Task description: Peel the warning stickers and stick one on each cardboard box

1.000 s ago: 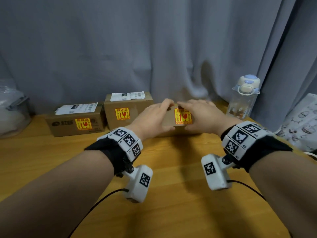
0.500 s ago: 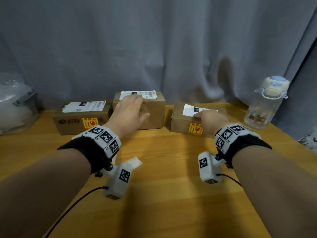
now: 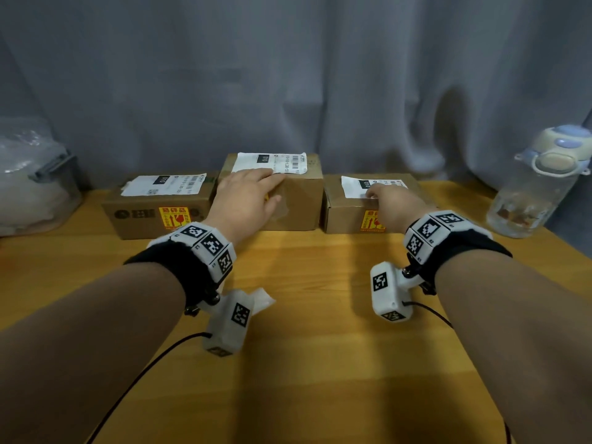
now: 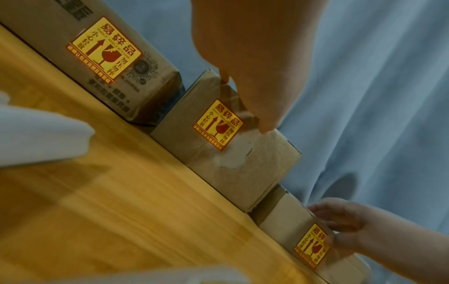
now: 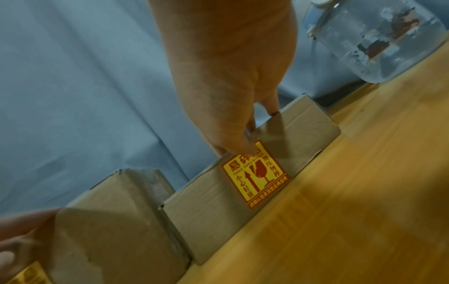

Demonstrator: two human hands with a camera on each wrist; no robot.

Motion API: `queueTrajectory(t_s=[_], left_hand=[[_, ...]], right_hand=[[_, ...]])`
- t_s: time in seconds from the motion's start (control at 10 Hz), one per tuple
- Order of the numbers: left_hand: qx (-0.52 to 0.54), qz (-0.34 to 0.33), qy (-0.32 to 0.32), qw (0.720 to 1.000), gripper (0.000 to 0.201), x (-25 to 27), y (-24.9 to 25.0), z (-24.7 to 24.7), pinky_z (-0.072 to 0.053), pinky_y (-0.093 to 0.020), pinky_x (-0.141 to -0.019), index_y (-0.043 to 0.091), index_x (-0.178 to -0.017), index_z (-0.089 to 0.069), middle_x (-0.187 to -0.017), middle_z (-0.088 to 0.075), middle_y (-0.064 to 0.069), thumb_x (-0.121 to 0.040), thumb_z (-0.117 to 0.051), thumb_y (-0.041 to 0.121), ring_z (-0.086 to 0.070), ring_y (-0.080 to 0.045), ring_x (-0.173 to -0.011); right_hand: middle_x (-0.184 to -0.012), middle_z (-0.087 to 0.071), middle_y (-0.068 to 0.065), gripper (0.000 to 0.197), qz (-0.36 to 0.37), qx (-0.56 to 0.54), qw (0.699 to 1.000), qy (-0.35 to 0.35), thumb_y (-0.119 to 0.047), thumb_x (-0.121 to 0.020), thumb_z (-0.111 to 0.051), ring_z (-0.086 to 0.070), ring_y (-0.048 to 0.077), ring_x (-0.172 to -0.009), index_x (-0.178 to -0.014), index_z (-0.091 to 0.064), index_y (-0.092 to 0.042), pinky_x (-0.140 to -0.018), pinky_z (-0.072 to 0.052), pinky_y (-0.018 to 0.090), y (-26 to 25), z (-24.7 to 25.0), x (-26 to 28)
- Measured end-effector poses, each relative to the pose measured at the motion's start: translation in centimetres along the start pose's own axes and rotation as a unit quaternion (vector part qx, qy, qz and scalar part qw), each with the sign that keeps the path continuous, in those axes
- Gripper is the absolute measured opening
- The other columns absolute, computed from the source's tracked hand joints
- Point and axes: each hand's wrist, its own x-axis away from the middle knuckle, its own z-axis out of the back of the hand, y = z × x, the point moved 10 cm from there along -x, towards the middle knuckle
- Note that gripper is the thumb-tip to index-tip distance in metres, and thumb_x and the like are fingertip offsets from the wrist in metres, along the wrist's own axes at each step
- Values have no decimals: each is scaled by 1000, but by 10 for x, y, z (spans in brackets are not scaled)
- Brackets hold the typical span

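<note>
Warning sticker (image 4: pixel 218 124) on middle box (image 4: pixel 257 173): 易碎品.

High head view, low wrist views, shared middle box (image 3: pixel 301 203)

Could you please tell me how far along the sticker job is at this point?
Done: the left box, middle box and right box each carry a yellow warning sticker. In hand: the left hand rests on the middle box; the right hand grips the right box, thumb on its sticker. Left: seemingly nothing but letting go.
</note>
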Motion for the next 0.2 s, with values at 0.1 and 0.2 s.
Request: queueTrajectory(t_s=[0.1,0.2], left_hand=[[-5,2,-24,1000,47,1,4,1,-23,-47,-110,31,-141,-36,-148,-38,3,-95,-38,41,-32,-24,-136],[-25,-1,-54,998,49,-4,8,3,-26,-48,-109,31,-142,-34,-149,-34,-2,-95,-39,44,-31,-28,-135]], right_hand=[[-141,-47,6,64,8,11,1000,17,0,-83,-45,-40,29,-131,-140,-36,-26,-109,-33,49,-8,2,6],[-148,-39,7,71,41,-20,997,67,-2,-81,-47,-32,31,-137,-145,-28,-25,-114,-26,50,-25,15,10]])
